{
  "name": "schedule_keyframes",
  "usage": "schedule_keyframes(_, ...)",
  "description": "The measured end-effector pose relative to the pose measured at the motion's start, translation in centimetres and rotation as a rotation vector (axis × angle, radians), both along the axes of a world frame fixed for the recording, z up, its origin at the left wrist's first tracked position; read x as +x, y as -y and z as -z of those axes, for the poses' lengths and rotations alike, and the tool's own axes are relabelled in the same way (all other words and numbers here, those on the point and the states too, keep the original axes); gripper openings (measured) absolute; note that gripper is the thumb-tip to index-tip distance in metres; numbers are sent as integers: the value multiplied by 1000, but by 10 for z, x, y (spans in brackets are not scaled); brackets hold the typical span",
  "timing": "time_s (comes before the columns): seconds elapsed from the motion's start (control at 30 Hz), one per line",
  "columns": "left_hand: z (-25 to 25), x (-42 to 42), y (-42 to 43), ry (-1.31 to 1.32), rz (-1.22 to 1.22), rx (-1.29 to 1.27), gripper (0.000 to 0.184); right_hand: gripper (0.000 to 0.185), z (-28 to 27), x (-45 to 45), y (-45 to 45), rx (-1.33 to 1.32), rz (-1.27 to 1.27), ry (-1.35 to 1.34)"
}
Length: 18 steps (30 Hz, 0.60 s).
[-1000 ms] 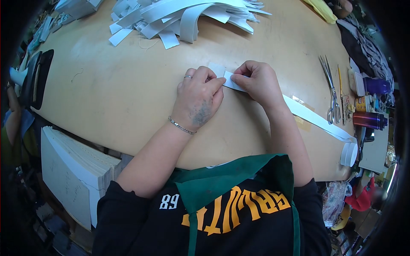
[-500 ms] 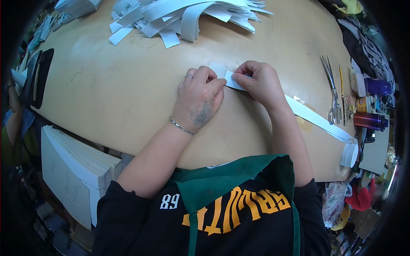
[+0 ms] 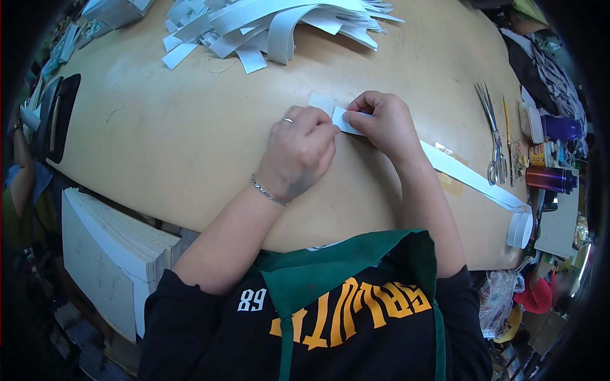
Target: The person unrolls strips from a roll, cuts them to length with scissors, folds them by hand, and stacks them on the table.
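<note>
My right hand [image 3: 387, 124] pinches a white strip [image 3: 352, 122] near its end, thumb on top, holding it low over the table. From under my right forearm the strip runs on to a white coil [image 3: 520, 230] at the table's right edge. My left hand [image 3: 302, 149] is closed, fingers curled and thumb against the forefinger, just left of the strip's end. What its fingertips hold, if anything, is hidden. Behind the strip's end lies a small pale piece [image 3: 322, 101], partly covered by my left fingers.
A heap of white strips [image 3: 286, 28] lies at the back of the table. To the right are scissors [image 3: 494, 136], a yellow stick [image 3: 508, 130] and a purple bottle [image 3: 551, 180]. A stack of boards [image 3: 114, 254] stands at lower left. Another person's arm [image 3: 24, 162] shows far left.
My left hand has rolled over slightly, and its fingertips have moved down a little from the strip's end. My right hand keeps its pinch with barely any movement.
</note>
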<state>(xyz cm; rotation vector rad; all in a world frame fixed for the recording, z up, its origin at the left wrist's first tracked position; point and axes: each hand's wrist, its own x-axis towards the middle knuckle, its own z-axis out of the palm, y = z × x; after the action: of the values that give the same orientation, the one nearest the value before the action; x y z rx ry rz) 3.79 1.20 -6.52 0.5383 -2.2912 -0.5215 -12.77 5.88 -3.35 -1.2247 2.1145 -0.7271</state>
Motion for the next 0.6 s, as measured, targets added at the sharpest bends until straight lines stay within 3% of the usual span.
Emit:
schedule_keyframes(0.17, 3, -4, -4, 30, 164, -44, 24, 19, 0, -1, 2, -19, -23, 22)
schedule_keyframes(0.3, -3, -10, -9, 255, 123, -121, 27, 20, 9, -5, 0, -81, -97, -112)
schedule_keyframes(0.4, -16, -17, -13, 356, 97, -231, 23, 32, 12, -7, -3, -38, -101, -133)
schedule_keyframes(0.5, -28, -22, -13, 488, 124, -274, 25, 40, -15, -30, -34, 102, -142, -147)
schedule_keyframes(0.6, -31, -24, -11, 575, 146, -335, 28, 41, -19, -77, -86, 70, -146, -74)
